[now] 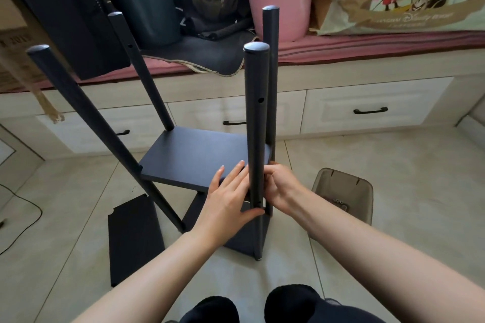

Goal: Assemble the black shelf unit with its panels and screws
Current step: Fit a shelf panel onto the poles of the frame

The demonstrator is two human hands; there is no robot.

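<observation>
Four black poles stand around one mounted shelf panel [194, 155]; the left hand [225, 202] lies spread against the nearest pole [256, 123], the right hand [280, 186] curls around it, and one spare panel [133, 238] lies on the floor.

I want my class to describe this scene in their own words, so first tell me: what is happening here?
A person seated on the floor is assembling a black shelf unit. The left hand rests with straight fingers against the nearest pole and the edge of the raised shelf panel. The right hand reaches behind that pole at the panel's corner; what its fingers do is hidden. Four poles stand up, and a spare panel lies on the tiles to the left. A small brown tray holding screws sits to the right.
</observation>
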